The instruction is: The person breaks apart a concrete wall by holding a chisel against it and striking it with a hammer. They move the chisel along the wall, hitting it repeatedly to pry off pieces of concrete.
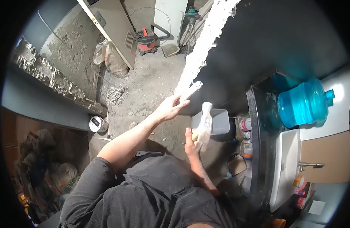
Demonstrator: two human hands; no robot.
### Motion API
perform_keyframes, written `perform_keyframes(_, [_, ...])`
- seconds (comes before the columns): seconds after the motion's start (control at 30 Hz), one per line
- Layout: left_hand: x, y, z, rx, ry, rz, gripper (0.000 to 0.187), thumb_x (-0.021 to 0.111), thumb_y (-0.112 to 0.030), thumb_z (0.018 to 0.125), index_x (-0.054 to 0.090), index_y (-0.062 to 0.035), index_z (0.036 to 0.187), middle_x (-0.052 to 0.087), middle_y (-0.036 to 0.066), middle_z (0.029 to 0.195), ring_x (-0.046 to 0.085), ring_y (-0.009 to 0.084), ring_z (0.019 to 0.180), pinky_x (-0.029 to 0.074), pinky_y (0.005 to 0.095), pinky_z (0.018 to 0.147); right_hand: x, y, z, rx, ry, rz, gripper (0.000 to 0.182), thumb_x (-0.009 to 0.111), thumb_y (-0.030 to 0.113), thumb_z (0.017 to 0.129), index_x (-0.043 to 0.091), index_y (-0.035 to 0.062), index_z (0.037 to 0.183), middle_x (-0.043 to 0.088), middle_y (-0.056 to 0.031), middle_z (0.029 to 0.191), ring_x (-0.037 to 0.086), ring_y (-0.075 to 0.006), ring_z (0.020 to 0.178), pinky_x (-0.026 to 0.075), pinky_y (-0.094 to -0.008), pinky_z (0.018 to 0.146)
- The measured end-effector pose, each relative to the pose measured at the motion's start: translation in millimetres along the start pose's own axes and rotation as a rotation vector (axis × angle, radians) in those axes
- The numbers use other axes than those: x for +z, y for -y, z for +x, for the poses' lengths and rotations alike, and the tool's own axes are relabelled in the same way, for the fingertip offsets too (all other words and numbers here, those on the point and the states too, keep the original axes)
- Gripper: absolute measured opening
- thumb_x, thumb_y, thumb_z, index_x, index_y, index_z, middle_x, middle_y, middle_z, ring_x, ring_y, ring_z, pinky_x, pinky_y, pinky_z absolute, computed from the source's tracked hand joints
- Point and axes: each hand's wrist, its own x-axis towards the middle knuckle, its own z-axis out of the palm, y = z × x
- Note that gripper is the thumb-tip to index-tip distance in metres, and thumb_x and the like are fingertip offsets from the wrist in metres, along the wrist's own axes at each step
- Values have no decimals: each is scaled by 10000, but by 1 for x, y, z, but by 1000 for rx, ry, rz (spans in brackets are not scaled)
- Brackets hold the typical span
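My left hand (171, 108) reaches forward, its fingers closed around a pale bar-shaped piece (192, 91). That piece slants up to the right beside the rough, brightly lit broken edge of the wall (201, 49). Nearer my body, my right hand (191, 143) is closed on a hammer (205, 121) with a whitish, dusty head that points away from me. The hammer overlaps a grey bin (219, 121) in this view. Most of its handle is hidden by my fingers.
A red vacuum cleaner (147, 41), filled sack (116, 66) and coiled cable (115, 95) lie on the dusty floor ahead. At left stands a white bucket (97, 124). To the right are a blue water bottle (304, 102), a white sink (283, 171) and shelved containers (246, 124).
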Motion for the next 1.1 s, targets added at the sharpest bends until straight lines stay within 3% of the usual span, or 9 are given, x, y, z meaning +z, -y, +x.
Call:
perform_keyframes(0.07, [-14, 8, 21, 18, -18, 81, 381, 626, -358, 945, 542, -48, 1150, 542, 35, 827, 525, 133, 751, 462, 292, 721, 7, 34, 23, -202, -89, -17, 415, 652, 154, 917, 558, -88, 1242, 651, -225, 1163, 629, -284, 1101, 459, -352, 941])
perform_keyframes(0.23, [-18, 18, 66, 28, -83, 385, 346, 664, -282, 864, 611, -42, 1107, 674, 125, 916, 650, 203, 855, 500, 346, 794, 6, 21, 55, 110, 48, 183, 389, 686, 166, 898, 589, -91, 1174, 663, -181, 1101, 621, -261, 1036, 463, -359, 912])
perform_keyframes(0.3, [-13, 11, 82, -64, -127, 399, 272, 654, -214, 800, 666, -43, 1012, 698, 150, 854, 683, 227, 811, 517, 346, 763, 7, 15, 62, -104, -130, 142, 177, 662, 160, 917, 579, 6, 896, 546, -4, 695, 515, -100, 616, 434, -267, 565])
perform_keyframes(0.43, [-5, 12, 105, -23, -203, 364, 281, 661, -218, 786, 668, -49, 1011, 698, 145, 829, 685, 238, 793, 522, 358, 752, -8, -21, 72, -199, -46, -72, 231, 617, 149, 943, 515, 62, 755, 493, 18, 606, 451, -66, 469, 342, -242, 427])
perform_keyframes(0.5, [-1, 20, 113, -11, -202, 373, 290, 659, -218, 786, 666, -50, 1022, 696, 150, 819, 687, 251, 787, 523, 366, 749, -10, -24, 80, 16, 1, 39, 207, 677, 141, 894, 609, -36, 976, 621, -142, 902, 569, -325, 900, 430, -440, 899])
perform_keyframes(0.53, [1, 25, 117, -42, -210, 356, 283, 658, -218, 783, 673, -46, 1008, 694, 164, 816, 688, 275, 789, 526, 375, 745, -7, -20, 87, 9, -26, 96, 255, 687, 147, 885, 613, -51, 1028, 627, -168, 946, 571, -332, 929, 422, -447, 916])
perform_keyframes(0.9, [6, 78, 146, 10, -184, 517, 250, 664, -210, 767, 704, -78, 976, 692, 198, 915, 674, 344, 892, 526, 394, 804, -1, 24, 115, -385, -91, -376, 111, 575, 40, 895, 651, -33, 929, 658, -178, 852, 636, -344, 778, 505, -394, 689])
perform_keyframes(1.07, [8, 53, 140, 241, -298, 456, 366, 671, -168, 759, 654, -51, 1105, 669, 214, 1048, 641, 367, 994, 511, 399, 874, 7, -6, 127, -220, -79, -348, 184, 592, 73, 867, 657, -54, 983, 685, -181, 827, 668, -354, 781, 525, -396, 674])
perform_keyframes(1.1, [7, 57, 144, 105, -229, 501, 554, 665, -390, 796, 607, -32, 1214, 613, 210, 1208, 575, 359, 1126, 460, 435, 950, 3, -1, 120, -237, -64, -380, 191, 592, 74, 873, 659, -58, 994, 685, -197, 840, 666, -366, 787, 522, -405, 667])
